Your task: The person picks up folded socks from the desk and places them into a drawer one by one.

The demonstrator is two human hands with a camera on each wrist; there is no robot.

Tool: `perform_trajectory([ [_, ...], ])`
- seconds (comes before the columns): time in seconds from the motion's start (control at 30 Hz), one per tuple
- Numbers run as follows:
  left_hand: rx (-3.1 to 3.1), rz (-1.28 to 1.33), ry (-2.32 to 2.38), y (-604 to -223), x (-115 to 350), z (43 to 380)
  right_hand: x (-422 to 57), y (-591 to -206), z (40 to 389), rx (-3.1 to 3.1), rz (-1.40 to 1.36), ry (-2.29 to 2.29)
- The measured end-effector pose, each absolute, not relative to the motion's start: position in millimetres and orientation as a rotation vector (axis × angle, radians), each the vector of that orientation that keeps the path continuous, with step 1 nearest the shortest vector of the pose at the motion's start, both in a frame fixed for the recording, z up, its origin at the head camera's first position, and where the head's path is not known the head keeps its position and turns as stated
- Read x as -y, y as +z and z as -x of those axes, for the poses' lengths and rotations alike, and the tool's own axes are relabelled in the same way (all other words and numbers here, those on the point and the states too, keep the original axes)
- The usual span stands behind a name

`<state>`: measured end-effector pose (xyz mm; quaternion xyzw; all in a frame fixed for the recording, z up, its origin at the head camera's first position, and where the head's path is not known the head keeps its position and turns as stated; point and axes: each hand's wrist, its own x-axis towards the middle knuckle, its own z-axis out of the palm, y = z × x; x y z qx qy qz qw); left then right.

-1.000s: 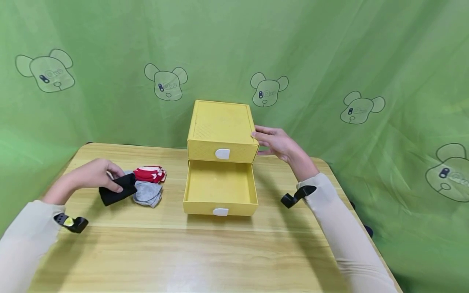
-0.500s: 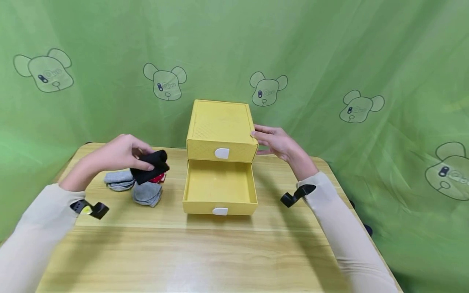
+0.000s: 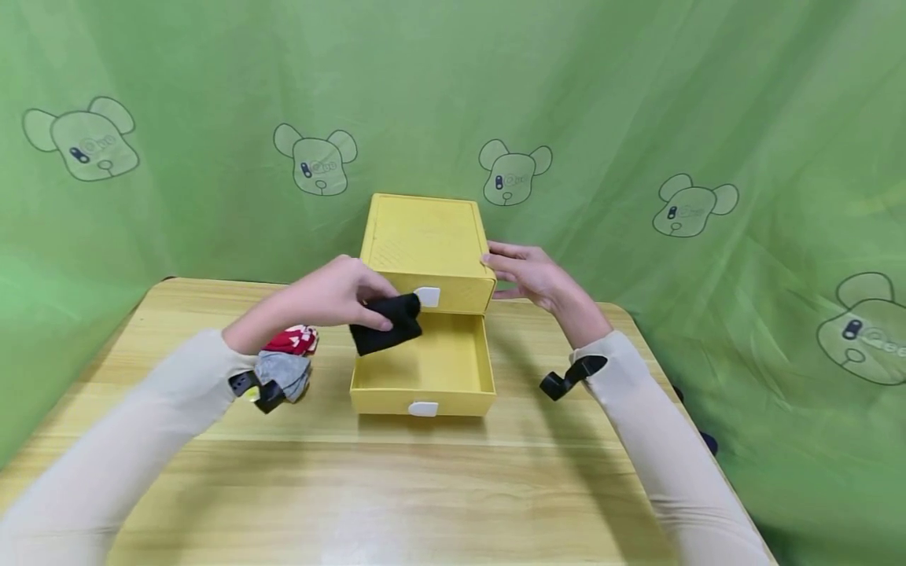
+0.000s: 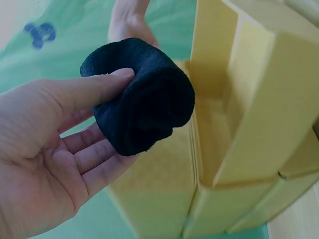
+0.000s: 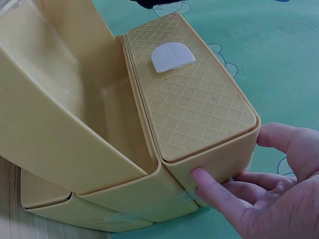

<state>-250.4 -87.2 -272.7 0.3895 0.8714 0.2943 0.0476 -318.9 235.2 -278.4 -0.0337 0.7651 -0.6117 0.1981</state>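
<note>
My left hand (image 3: 340, 295) pinches a folded black sock (image 3: 398, 334) between thumb and fingers. In the head view the sock overlaps the rear left of the pulled-out drawer (image 3: 456, 354) of a yellow drawer unit (image 3: 428, 232). The left wrist view shows the sock (image 4: 154, 94) as a thick, soft fold, the thumb on its near face. My right hand (image 3: 532, 277) steadies the unit's right side with its fingers spread. Seen from the right wrist, those fingertips (image 5: 202, 174) touch the side wall beside the shut, white-handled top drawer (image 5: 194, 109).
Left of the unit, a folded grey sock (image 3: 283, 371) and a red-and-white one (image 3: 293, 339) lie on the wooden table (image 3: 425, 495), partly behind my left forearm. A green curtain (image 3: 602, 94) with bear-head outlines hangs behind the table.
My left hand has carried the black sock up and rightward, from beside the other socks to over the drawer. The right hand has stayed at the unit's side.
</note>
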Motion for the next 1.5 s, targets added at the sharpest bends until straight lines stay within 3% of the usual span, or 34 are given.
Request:
perform_trajectory([
  [0.37, -2.596, -1.403, 0.631, -274, 31, 258, -234, -279, 320, -2.127, 0.093, -1.722],
  [1.5, -2.496, -1.364, 0.206, -311, -47, 268, -236, -279, 320, -2.129, 0.101, -1.704],
])
